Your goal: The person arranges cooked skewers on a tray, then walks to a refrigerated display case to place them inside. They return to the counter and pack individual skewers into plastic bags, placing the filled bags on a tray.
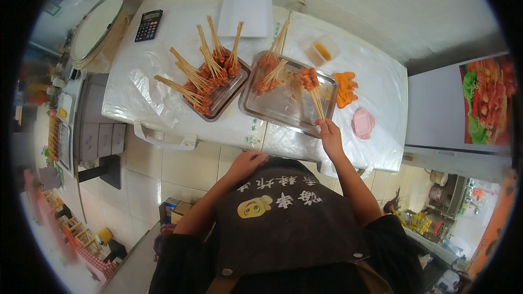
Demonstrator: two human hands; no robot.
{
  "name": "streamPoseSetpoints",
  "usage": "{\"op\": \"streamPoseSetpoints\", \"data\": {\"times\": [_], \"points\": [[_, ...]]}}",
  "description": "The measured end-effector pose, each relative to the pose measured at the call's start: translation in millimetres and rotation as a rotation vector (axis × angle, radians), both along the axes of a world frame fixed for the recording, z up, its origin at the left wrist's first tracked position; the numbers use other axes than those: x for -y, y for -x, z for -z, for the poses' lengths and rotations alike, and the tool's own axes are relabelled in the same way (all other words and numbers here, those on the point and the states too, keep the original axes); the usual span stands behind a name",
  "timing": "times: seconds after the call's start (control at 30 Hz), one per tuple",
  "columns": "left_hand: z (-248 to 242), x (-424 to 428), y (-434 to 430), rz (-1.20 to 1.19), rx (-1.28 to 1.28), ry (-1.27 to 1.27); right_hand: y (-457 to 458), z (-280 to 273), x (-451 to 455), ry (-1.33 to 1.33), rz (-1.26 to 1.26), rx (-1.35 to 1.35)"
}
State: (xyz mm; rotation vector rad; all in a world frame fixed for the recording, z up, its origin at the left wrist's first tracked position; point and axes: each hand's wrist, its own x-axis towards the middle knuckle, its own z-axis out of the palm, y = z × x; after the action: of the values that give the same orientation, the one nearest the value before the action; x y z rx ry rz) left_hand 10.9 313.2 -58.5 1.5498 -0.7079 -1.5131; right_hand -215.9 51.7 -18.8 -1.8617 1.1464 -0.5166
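Note:
My right hand (330, 136) grips the bare ends of a small bunch of meat skewers (313, 85), whose red-coated meat lies over the right part of a large steel tray (282, 120). At that tray's left end rest two more bunches of skewers (269, 62). My left hand (247, 163) is by the table's front edge, near my apron; its fingers are bent, and whether it touches anything is unclear. Left of the large tray, a smaller steel tray (212, 118) carries several bunches of skewers (216, 73), their sticks pointing up and left over the rim.
A white tray (246, 12) lies at the back, a calculator (148, 25) at the back left. Right of the large tray are a plastic tub (322, 51) with yellow contents, orange gloves (346, 89) and a pink case (363, 123). Plastic film covers the table (302, 149). A round lidded container (98, 32) stands left.

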Motion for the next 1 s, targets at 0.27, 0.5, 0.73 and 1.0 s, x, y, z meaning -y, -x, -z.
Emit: {"op": "streamPoseSetpoints", "data": {"times": [0.27,0.5,0.73,1.0], "points": [[-17,-68,33,-0.227,0.029,-0.237,4,-106,-20,-0.759,0.133,0.582],[-53,-125,9,-0.301,0.005,-0.267,-30,-143,-45,-0.574,0.079,0.674],[-188,-175,-74,-0.244,-0.002,0.100,-132,-203,-149,-0.583,-0.340,0.721],[-287,-318,-232,-0.675,0.188,0.680,-380,-197,-415,-1.160,-0.921,0.639]]}}
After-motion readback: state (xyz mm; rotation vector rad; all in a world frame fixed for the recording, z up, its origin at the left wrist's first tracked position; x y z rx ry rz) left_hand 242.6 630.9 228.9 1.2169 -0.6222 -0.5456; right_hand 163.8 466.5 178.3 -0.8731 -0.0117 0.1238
